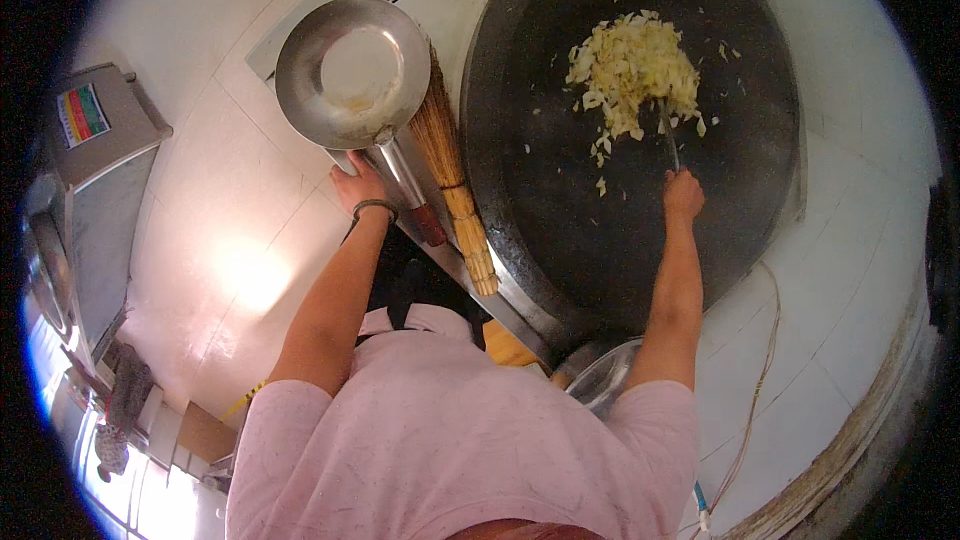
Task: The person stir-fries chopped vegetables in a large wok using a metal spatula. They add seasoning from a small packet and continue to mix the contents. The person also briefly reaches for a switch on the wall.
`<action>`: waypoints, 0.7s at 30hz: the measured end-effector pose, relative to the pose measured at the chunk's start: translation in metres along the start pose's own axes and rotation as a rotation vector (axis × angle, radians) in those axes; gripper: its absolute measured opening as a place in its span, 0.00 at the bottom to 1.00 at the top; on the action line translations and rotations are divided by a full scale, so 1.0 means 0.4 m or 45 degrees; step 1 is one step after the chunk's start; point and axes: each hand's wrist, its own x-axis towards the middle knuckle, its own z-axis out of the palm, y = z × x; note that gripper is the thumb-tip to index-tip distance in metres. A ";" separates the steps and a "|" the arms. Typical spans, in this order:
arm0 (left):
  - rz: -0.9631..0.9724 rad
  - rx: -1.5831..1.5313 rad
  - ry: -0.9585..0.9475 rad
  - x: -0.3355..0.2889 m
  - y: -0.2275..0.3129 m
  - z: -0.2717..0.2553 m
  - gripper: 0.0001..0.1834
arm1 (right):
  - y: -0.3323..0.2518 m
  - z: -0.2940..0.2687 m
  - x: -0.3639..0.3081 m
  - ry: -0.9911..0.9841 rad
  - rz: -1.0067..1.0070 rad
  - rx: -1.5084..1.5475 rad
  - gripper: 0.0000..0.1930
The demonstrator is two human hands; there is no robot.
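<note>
The right hand [683, 196] reaches ahead, curled round a metal tool [671, 138]. Chopped food [632, 65] lies past that hand in the black wok [560, 230]. The left hand [359, 185] reaches by a shiny pan [358, 65]; I can't tell its grip.

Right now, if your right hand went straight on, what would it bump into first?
Besides the utensil in its grip, the right hand would probably meet the pile of chopped pale vegetable in the big wok first, though depth is unclear.
</note>
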 end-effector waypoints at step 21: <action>0.092 -0.042 0.038 0.024 -0.065 0.032 0.33 | -0.114 -0.139 0.025 -0.698 0.621 1.998 0.16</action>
